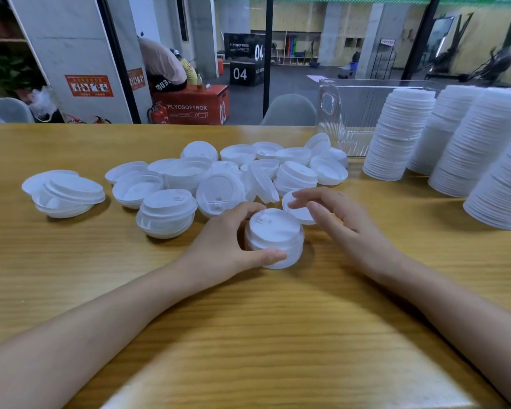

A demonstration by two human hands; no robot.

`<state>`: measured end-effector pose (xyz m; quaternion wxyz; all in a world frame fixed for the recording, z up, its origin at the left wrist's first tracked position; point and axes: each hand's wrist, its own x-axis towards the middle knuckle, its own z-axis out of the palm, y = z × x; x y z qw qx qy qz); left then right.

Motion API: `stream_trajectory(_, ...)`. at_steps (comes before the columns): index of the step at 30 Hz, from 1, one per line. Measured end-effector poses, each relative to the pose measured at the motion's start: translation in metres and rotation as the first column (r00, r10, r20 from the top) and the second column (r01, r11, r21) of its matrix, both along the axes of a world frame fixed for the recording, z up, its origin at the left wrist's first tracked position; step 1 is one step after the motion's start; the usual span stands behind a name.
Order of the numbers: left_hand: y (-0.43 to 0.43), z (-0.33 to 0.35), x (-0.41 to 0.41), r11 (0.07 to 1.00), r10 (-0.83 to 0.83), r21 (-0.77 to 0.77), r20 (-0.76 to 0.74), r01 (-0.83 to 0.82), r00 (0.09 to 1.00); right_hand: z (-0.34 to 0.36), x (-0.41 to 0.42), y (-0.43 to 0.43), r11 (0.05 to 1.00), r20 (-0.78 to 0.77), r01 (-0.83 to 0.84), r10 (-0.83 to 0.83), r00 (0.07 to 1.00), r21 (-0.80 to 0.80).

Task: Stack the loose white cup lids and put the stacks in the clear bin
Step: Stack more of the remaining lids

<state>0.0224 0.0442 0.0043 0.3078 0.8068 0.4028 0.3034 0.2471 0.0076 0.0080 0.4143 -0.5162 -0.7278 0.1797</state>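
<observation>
On my feed now: a wide wooden table (248, 335), yellow-brown with a strong grain, fills the whole lower half of the frame. Dead centre, the left hand (224, 243) grips a short stack of lids (273, 237) that stands on the wood. The thumb presses the near side and the fingers curl round the far side. The right hand (340, 222) comes in from the lower right with its fingers spread and loosely bent, holding nothing. Its fingertips are over a single lid (300, 214) lying just behind the stack, and I can't tell whether they touch it.

Behind the hands, loose lids (219, 172) lie scattered across the middle of the table. Some are face up, some flipped, a few nested in small heaps towards the left.

At the right edge, tall stacks (396, 137) stand on the table, leaning a little. The clear bin (354, 113) sits just behind them in the upper right, at the table's far edge.

Beyond the table is a glass wall (267, 54) with a gym floor behind it. I can see a red box (195, 107) marked 03, black boxes (244, 73) marked 04, a fire extinguisher (158, 113), a grey chair (289, 110) and a concrete pillar (71, 54) in the upper left.
</observation>
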Motion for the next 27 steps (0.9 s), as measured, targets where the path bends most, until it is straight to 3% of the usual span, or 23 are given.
stream_trajectory(5,0.0,-0.001,-0.002,1.0,-0.014,0.016,-0.04,0.015,0.999,0.001,0.008,0.007,0.991,-0.01,0.129,-0.129,0.992,0.043)
stream_trajectory(9,0.0,-0.001,-0.004,0.999,-0.034,0.032,-0.076,0.036,0.997,0.0,0.02,0.014,0.967,0.14,0.253,-0.251,0.958,-0.001)
stream_trajectory(13,0.0,0.001,-0.012,0.997,-0.056,0.04,-0.114,0.061,0.992,-0.002,0.021,0.019,0.952,0.24,0.284,-0.251,0.938,-0.116)
stream_trajectory(17,-0.003,0.005,-0.02,0.995,-0.094,0.026,-0.11,0.097,0.99,-0.006,0.022,0.023,0.948,0.241,0.303,-0.274,0.931,-0.092)
stream_trajectory(23,-0.008,0.004,-0.035,0.967,-0.116,0.218,-0.083,0.132,0.99,0.011,0.031,0.013,0.979,0.136,0.194,-0.184,0.974,-0.063)
stream_trajectory(27,-0.01,0.0,-0.041,0.922,-0.175,0.323,-0.145,0.214,0.974,0.021,0.034,-0.003,0.994,0.212,0.028,-0.004,0.977,-0.11)
